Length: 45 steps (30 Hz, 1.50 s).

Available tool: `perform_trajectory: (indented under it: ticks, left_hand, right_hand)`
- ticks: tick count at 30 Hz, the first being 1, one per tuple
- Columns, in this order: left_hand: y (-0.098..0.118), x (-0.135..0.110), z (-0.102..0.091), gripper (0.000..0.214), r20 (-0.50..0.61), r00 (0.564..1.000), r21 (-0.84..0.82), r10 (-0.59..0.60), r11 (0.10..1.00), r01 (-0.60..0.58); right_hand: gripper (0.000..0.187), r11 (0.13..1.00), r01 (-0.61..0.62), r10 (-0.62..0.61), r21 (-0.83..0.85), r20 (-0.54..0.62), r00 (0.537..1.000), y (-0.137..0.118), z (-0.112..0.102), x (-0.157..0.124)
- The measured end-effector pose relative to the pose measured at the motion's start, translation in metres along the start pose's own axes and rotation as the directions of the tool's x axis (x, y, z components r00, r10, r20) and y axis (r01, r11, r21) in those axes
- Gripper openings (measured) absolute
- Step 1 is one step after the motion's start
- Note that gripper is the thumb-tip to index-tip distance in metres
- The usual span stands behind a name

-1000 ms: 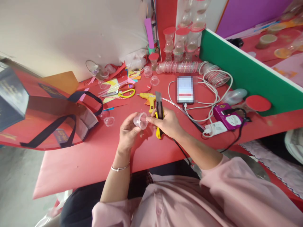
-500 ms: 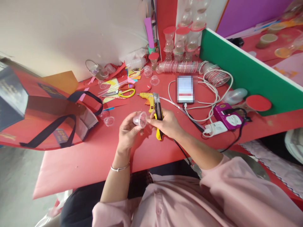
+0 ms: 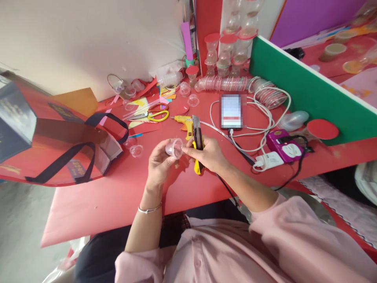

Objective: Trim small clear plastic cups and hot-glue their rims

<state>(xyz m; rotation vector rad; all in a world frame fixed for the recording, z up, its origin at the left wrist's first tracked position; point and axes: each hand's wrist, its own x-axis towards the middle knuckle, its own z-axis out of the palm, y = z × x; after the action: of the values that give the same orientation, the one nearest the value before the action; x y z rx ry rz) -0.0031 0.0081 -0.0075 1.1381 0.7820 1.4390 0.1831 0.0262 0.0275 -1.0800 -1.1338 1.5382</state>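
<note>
A small clear plastic cup is held tilted between the thumb and fingers of my left hand, its rim turned toward my right hand. My right hand is closed round a yellow and black utility knife, whose blade end points away from me. The fingertips of the right hand are close to the cup's rim; I cannot tell whether they touch it. Just beyond the knife lies a yellow glue gun. Yellow-handled scissors rest on paper scraps farther left.
A red gift bag stands at the left. Stacked clear cups lie along the back, near red-lidded hourglass shapes. A phone, a white cable, a purple plug adapter and a green divider are at the right.
Almost nothing differs. Both hands keep the cup and the utility knife in nearly the same place; the view has shifted very slightly.
</note>
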Motion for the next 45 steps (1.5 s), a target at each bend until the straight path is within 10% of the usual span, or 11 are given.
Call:
perform_trajectory:
  ticks: [31,45]
  left_hand:
    - [0.001,-0.002,0.002,0.045,0.0,0.999,0.051,-0.054,0.997,0.054]
    - [0.009,0.001,0.004,0.042,-0.059,0.986,-0.054,-0.154,0.987,0.15]
  right_hand:
    - [0.019,0.934,0.095,-0.145,-0.344,-0.122,0.982,0.002,-0.002,0.001]
    - [0.037,0.992,0.044,-0.055,-0.115,-0.094,0.994,0.006,-0.002,0.003]
